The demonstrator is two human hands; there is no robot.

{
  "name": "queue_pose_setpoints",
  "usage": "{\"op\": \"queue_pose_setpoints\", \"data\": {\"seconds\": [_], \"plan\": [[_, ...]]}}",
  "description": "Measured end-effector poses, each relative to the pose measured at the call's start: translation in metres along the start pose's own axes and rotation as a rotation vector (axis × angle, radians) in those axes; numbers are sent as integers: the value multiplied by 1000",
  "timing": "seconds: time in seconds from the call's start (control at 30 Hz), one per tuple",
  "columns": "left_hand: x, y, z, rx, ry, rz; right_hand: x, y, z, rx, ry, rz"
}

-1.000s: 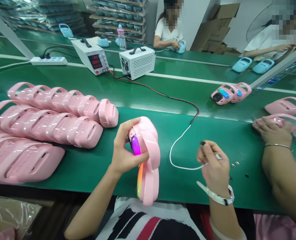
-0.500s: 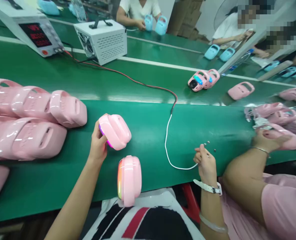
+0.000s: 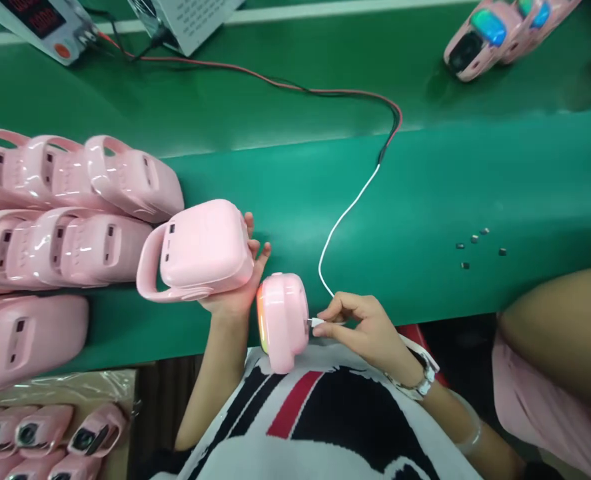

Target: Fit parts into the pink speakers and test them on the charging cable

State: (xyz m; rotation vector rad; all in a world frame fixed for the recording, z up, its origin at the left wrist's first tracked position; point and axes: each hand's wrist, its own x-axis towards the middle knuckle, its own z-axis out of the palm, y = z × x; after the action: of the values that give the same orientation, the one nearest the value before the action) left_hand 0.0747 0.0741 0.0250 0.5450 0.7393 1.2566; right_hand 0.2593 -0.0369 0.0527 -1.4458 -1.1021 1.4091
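Note:
My left hand (image 3: 232, 293) supports a pink handled device (image 3: 208, 243) from below, with some fingers stretched out past its right side. Its flat back with small ports faces up, and the loop handle points left. A second pink device (image 3: 282, 317) stands at the table edge against my shirt, its front glowing orange-yellow. Between thumb and fingers my right hand (image 3: 362, 327) pinches the white cable's plug (image 3: 318, 322). The plug's metal tip is at this second device's right side; how far in it sits, I cannot tell.
Rows of pink devices (image 3: 75, 243) fill the table's left side. A box (image 3: 120, 393) of more units is below. The cable leads to a power supply (image 3: 50, 30) beside a vented box (image 3: 190, 20). Several tiny dark pieces (image 3: 475, 239) lie right, near a person's arm (image 3: 565, 327).
The view has tilted downward. My left hand has turned its device so the back faces up. My right hand has brought the cable plug left to the standing device.

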Motion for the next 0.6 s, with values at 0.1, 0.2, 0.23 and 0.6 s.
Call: {"op": "queue_pose_setpoints", "data": {"seconds": [0.1, 0.2, 0.23, 0.6], "plan": [[-5, -5, -1, 65, -48, 39, -2, 7, 1, -14, -19, -33], [-16, -3, 2, 141, 16, 55, -1, 11, 1, -18, -64, -54], [-21, -2, 5, 137, 77, 68, 0, 12, 1, -12, -83, -61], [-54, 4, 41, -22, 502, -4, 6, -2, -4, -175, -180, -320]]}}
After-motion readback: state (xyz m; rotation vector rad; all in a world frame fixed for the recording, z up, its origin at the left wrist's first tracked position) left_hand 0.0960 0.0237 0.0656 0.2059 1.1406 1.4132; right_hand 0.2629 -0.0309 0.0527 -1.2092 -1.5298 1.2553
